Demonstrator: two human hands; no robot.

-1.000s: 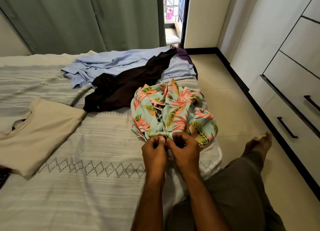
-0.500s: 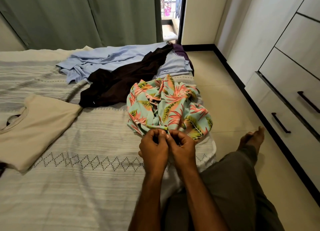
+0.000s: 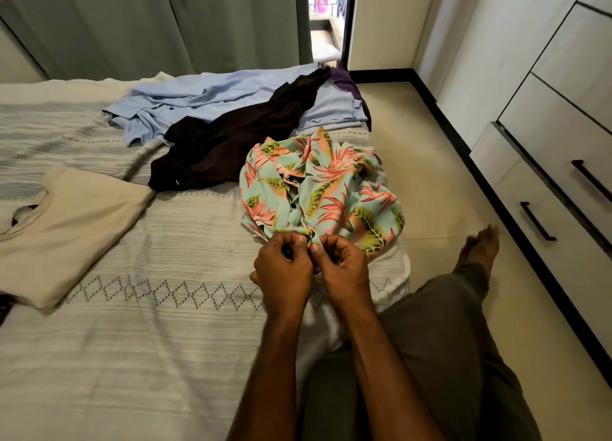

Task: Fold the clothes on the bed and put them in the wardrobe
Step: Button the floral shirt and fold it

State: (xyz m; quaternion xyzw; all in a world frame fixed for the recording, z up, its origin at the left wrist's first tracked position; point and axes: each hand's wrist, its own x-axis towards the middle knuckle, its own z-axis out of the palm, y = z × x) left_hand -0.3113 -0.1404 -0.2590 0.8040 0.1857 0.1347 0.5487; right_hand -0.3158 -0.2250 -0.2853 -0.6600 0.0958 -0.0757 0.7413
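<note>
I see both hands at the near hem of the floral shirt (image 3: 318, 192): left hand (image 3: 284, 268) and right hand (image 3: 342, 268) each pinch it with curled fingers. The shirt lies bunched on the bed (image 3: 149, 341), right of the dark garment (image 3: 231, 146) and beige T-shirt (image 3: 73, 228).

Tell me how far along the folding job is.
Done: the beige shirt lies folded on the bed. In hand: left hand and right hand pinch the floral shirt at its hem. Left: brown shirt and blue shirt, unfolded; nothing in the wardrobe.
</note>
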